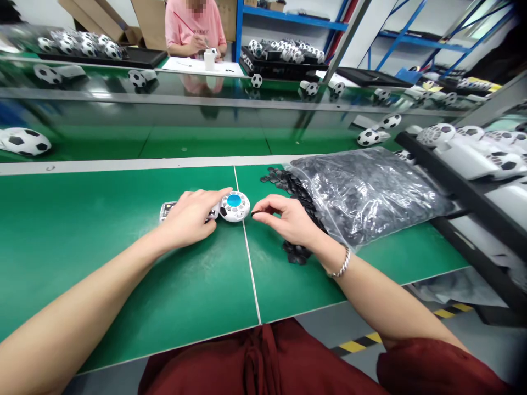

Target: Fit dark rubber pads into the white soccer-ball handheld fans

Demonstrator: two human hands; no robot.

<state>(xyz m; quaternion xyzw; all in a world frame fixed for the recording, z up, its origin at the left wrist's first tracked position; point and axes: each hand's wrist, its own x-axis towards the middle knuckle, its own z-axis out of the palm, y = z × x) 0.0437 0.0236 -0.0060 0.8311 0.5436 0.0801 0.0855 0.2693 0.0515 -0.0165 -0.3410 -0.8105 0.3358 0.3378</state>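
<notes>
On the green bench lies a white device with a round soccer-ball head (234,207), a blue disc showing in the middle of that head. My left hand (191,215) is closed over the device's body, its index finger reaching the head's edge; the palm hides much of the body. Just right of the head, my right hand (286,218) pinches a small black piece (254,213) between thumb and forefinger. Many loose black pieces (297,253) are spread beyond and beneath this hand, beside the mouth of a clear plastic bag (379,192) full of them.
Across the bench runs a green conveyor belt (197,140) carrying several soccer-ball devices (27,141). Black trays (465,170) of white devices are stacked at the right. A person in a pink shirt (195,27) works on the far side, near blue shelving (294,16).
</notes>
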